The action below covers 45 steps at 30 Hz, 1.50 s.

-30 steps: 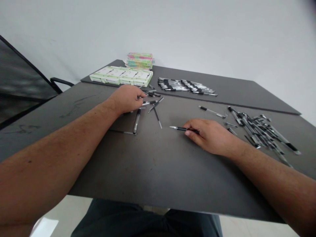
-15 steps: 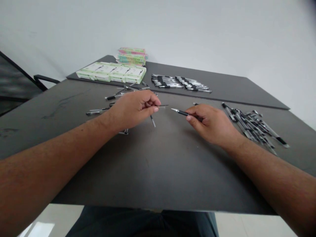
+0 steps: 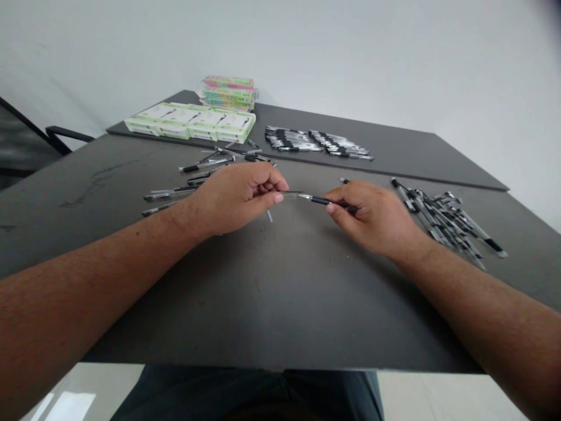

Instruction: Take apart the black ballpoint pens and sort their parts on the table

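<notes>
My left hand pinches a thin dark pen refill between thumb and fingers, its far end pointing right. My right hand grips a black pen body with a metal tip. The refill's end and the pen's tip meet or nearly meet above the table; I cannot tell which. Loose pens lie beyond and beside my left hand. A jumbled pile of pens lies to the right of my right hand.
Neat rows of pens lie on a dark board at the back. White-and-green boxes and a stack of colourful packets sit at its far left. A chair's armrest shows at the left.
My hands have drawn closer, bringing the refill and the pen tip together. The whole view has shifted slightly up and left.
</notes>
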Motion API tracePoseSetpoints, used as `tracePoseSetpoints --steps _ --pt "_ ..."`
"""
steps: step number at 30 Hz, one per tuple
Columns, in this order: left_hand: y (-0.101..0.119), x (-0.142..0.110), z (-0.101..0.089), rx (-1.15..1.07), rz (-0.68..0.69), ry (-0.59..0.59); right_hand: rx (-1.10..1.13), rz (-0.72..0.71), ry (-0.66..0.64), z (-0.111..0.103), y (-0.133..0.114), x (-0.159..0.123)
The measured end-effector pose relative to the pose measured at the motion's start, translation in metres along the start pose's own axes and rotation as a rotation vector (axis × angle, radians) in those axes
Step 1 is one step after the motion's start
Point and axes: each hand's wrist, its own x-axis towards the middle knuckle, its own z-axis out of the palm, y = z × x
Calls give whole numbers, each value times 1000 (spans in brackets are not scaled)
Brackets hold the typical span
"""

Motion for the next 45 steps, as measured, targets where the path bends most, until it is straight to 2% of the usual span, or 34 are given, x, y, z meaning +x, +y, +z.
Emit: tracePoseSetpoints --steps 10,13,18,24,34,45 --pt "4 0 4 -54 7 -70 34 -31 -32 3 -8 -1" --pt "4 0 6 -141 -47 -58 55 8 -30 2 -12 -1" --pt "6 -1 9 -423 -197 -42 55 113 27 -2 -16 0" --pt "6 2 8 -570 -283 -106 27 88 34 -4 -15 1" --pt "6 2 1 -327 -192 -191 15 61 -25 -7 -14 0" --pt "10 2 -1 -304 -174 -226 24 20 -27 -4 -16 -1"
